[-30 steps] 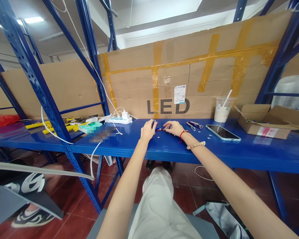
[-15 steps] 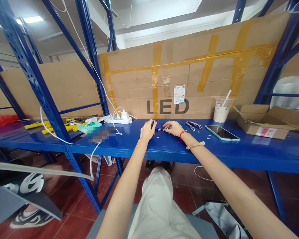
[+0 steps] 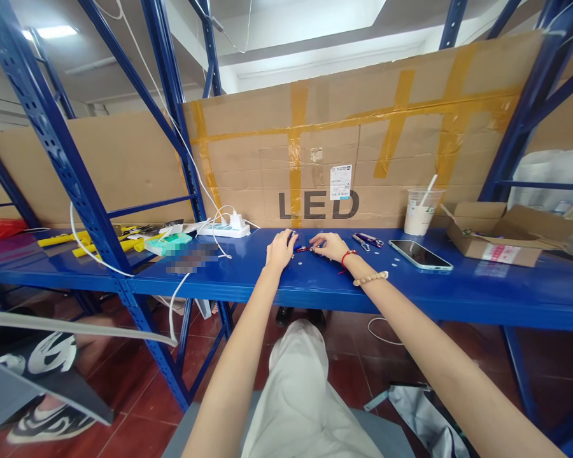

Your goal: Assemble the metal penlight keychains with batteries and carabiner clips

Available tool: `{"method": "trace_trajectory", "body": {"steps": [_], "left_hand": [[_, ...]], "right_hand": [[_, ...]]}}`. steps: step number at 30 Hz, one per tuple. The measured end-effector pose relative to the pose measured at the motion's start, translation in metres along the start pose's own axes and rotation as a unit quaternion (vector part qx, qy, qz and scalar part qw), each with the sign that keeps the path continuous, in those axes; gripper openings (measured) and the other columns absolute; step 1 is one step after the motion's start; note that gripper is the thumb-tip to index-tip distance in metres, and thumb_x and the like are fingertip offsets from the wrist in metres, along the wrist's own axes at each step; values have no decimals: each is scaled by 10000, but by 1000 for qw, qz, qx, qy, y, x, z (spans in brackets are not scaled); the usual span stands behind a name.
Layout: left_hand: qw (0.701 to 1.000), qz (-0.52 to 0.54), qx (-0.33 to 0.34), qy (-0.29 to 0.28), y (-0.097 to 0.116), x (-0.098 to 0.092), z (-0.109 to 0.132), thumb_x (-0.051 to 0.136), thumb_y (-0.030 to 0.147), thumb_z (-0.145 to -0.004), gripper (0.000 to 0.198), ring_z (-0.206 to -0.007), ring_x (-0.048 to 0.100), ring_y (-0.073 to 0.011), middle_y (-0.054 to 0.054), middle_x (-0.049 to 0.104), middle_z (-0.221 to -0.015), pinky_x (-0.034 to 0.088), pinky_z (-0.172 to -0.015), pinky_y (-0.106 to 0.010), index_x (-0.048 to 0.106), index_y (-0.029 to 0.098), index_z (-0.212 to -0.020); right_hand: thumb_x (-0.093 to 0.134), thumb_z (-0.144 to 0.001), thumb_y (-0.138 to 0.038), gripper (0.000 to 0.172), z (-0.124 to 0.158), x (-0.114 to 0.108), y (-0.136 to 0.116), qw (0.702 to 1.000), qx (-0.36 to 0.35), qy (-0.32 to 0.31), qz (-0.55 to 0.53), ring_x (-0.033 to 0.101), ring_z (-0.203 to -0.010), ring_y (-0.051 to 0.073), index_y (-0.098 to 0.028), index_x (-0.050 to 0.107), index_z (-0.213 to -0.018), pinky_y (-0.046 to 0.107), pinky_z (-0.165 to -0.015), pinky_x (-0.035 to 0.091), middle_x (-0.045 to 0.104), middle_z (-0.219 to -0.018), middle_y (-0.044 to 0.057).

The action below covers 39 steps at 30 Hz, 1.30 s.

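Note:
My left hand rests at the blue shelf top with its fingers curled round a small dark-blue piece, mostly hidden by the fingers. Right of it, my right hand is bent down, thumb and fingertips together at a small dark, shiny piece that I cannot make out. In the gap between both hands lies a small red and blue item, too small to name. Just beyond my right wrist are purple-blue pieces with silvery carabiner-like clips.
A phone, a cup with a straw and an open cardboard box stand to the right. At left are a power strip, a green packet and yellow tubes. A blue post rises beside them.
The whole view has shifted slightly, so the scene sits a little further left. Both hands keep nearly the same pose and place on the shelf.

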State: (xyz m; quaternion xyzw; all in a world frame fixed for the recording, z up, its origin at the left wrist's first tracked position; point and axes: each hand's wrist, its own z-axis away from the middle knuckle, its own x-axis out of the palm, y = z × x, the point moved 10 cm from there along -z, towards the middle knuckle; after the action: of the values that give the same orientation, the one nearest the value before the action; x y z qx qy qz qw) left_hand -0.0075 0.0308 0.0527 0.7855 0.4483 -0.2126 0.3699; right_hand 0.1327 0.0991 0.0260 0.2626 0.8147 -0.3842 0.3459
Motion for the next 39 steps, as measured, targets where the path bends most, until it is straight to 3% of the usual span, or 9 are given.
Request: {"method": "trace_trajectory", "body": {"steps": [39], "left_hand": [[1000,22,-10,-17,-2,3,0,344,386,-909,293,-953,569,-177,-59,623,-991,438,-754,-259,558,226,-1030]], "right_hand": [[591,-667,-171,243,0,-1,-3,1000,4,2,9,616,-647,120,-203,679,-891,213,-577,481,702,-800,3]]}}
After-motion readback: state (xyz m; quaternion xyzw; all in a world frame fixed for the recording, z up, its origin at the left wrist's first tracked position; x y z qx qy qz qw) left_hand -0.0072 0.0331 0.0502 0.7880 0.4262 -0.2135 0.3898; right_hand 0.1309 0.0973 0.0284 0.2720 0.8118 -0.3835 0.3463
